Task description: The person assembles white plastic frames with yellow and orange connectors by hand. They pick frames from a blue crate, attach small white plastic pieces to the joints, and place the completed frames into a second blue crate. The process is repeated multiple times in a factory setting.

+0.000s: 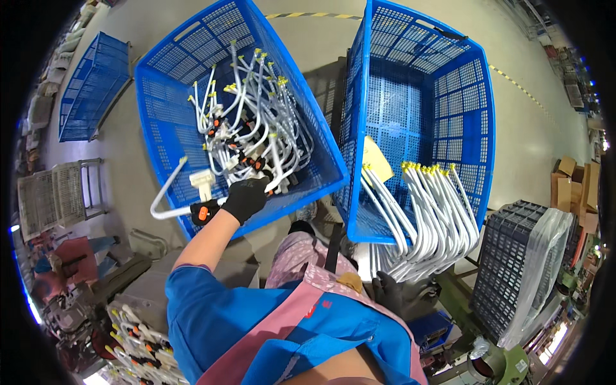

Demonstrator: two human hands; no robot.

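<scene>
L hand (246, 197), black glove, fingers closed round a bent white tube (168, 213), just beside its black clamp w/ orange knob (203, 213); tube sticks out over near-left corner of L blue bin (289, 209). Prob. light, stiff, a bit slick; best held by clamp, not yellow tip (183, 160). R hand (387, 292) nr near edge of R blue bin (463, 128), by stacked tubes (436, 221); can't tell if fingers grip. Grey floor (513, 45), black crate (504, 263), cardboard boxes (568, 192) far R.
</scene>
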